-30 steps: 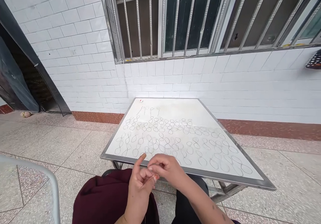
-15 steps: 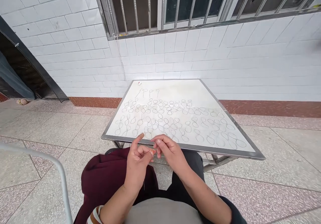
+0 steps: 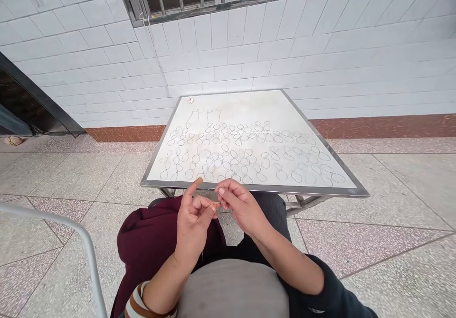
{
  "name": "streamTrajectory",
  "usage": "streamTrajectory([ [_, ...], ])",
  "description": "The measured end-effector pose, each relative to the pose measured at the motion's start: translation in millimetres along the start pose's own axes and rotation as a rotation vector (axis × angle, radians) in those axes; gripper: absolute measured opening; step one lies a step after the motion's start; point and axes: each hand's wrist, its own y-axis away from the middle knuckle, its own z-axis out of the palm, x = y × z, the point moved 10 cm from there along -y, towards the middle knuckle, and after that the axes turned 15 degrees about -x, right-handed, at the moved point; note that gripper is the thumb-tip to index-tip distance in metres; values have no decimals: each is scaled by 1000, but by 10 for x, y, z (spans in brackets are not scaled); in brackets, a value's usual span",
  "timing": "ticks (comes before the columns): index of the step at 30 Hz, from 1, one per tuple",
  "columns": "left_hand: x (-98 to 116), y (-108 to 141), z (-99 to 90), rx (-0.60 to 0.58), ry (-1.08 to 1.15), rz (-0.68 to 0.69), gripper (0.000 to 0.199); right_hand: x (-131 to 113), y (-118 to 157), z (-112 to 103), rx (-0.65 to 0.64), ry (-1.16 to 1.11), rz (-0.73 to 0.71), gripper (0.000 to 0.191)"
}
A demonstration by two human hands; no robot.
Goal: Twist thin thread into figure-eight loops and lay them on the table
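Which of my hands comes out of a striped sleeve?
Your left hand: its striped sleeve is brown and white, while your right hand comes out of a dark sleeve.

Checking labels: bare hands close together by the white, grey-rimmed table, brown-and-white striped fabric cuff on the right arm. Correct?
Wrong arm: in the head view, the striped cuff shows below the left hand, on the left arm.

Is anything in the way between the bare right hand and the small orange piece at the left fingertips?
Nothing visible: the bare right hand is right beside the small orange piece, pinched in the bare left hand. Whether that hand touches it is too small to tell.
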Motion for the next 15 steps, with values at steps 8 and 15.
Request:
streamTrajectory([
  [8,-90,-39,-104,68,156,-24,58,-33,3,32,-18,57,-6,25],
  [15,-164,-66,-389,274,368,-26,63,305,60,299,-194,202,163,24],
])
